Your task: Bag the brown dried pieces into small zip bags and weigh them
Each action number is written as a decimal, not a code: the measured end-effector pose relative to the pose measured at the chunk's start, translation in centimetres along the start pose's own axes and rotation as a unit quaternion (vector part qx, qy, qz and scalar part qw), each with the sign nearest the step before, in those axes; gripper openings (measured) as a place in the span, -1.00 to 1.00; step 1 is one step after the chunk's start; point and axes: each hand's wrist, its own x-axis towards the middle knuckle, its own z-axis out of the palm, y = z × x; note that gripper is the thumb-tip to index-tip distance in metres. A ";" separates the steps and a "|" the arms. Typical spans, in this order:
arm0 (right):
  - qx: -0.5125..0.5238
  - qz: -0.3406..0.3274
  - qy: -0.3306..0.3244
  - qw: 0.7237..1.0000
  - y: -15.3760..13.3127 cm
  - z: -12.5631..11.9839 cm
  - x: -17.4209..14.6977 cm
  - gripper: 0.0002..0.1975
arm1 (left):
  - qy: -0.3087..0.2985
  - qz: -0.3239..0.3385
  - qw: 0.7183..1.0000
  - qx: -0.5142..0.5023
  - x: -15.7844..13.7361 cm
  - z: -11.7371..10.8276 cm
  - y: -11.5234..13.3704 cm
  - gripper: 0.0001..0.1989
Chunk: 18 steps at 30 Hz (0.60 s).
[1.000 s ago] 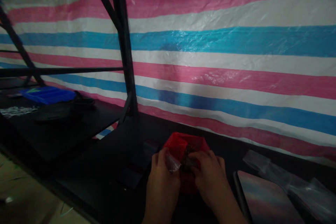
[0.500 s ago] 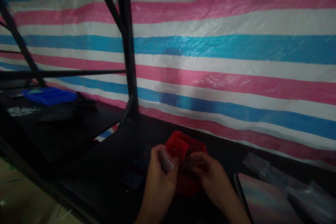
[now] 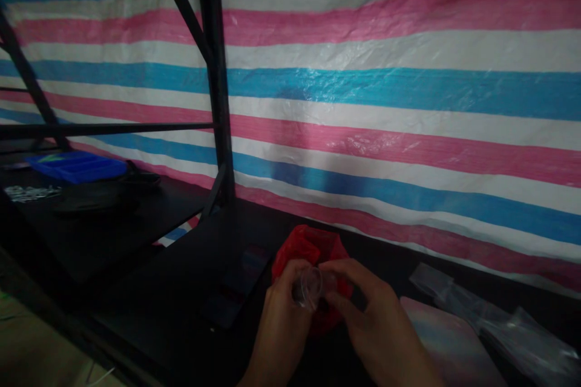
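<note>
My left hand [image 3: 287, 314] is closed around a small clear plastic bag [image 3: 310, 288], its mouth rounded open and tilted up. Fingers and thumb of my right hand [image 3: 365, 302] are pinched at the right side of that mouth; what lies between them is too dim to make out. Beneath both hands sits a red plastic bag [image 3: 297, 247], open at the top. Its contents are mostly hidden behind my fingers.
A dark phone-like slab [image 3: 238, 284] lies left of the red bag. To the right are a pastel flat case [image 3: 447, 338] and loose clear plastic bags [image 3: 503, 320]. A blue compartment tray [image 3: 77, 166] stands on the left table, past a black metal post [image 3: 220, 91].
My right hand has come up from inside the red bag to the small bag's mouth. The small bag, narrow before, is now opened round and turned toward my right hand.
</note>
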 end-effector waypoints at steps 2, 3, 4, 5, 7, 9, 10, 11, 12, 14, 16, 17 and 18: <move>-0.028 -0.042 0.000 0.999 0.1 0.2 -0.1 -0.66 | -0.001 0.009 1.000 -0.005 0.0 0.4 0.1 -0.88; -0.042 -0.066 -0.004 0.997 0.2 0.2 -0.1 -0.63 | 0.002 0.010 1.000 -0.009 0.0 0.6 0.1 -0.86; -0.054 -0.088 -0.010 0.995 0.3 0.2 -0.1 -0.59 | 0.005 0.010 1.000 -0.013 0.0 0.8 0.2 -0.84; -0.064 -0.105 -0.013 0.992 0.5 0.2 -0.2 -0.57 | 0.007 0.008 1.000 -0.018 0.1 1.0 0.3 -0.82; -0.078 -0.121 -0.014 0.989 0.8 0.1 -0.3 -0.54 | 0.006 0.001 0.999 -0.035 0.1 1.4 0.5 -0.80; -0.086 -0.121 -0.010 0.989 1.0 0.0 -0.5 -0.54 | 0.002 0.000 0.999 -0.052 0.1 1.6 0.6 -0.78; -0.086 -0.118 -0.008 0.989 1.1 -0.1 -0.5 -0.54 | 0.000 0.002 0.998 -0.057 0.1 1.7 0.7 -0.78; -0.084 -0.114 -0.006 0.990 1.1 -0.1 -0.6 -0.56 | -0.001 0.004 0.998 -0.058 0.1 1.7 0.7 -0.77; -0.077 -0.108 -0.002 0.991 1.1 -0.2 -0.6 -0.58 | -0.001 0.007 0.998 -0.057 0.1 1.6 0.7 -0.77; -0.057 -0.098 0.008 0.993 1.0 -0.3 -0.5 -0.62 | 0.000 0.010 0.999 -0.051 0.0 1.5 0.8 -0.78; -0.038 -0.088 0.024 0.995 1.0 -0.3 -0.2 -0.65 | 0.006 0.009 0.999 -0.046 0.0 1.4 0.7 -0.79; -0.031 -0.082 0.036 0.995 1.2 -0.2 -0.1 -0.67 | 0.014 0.010 0.999 -0.042 0.0 1.3 0.7 -0.79; -0.028 -0.074 0.052 0.995 1.4 -0.1 0.0 -0.68 | 0.027 0.011 0.999 -0.039 0.0 1.2 0.6 -0.80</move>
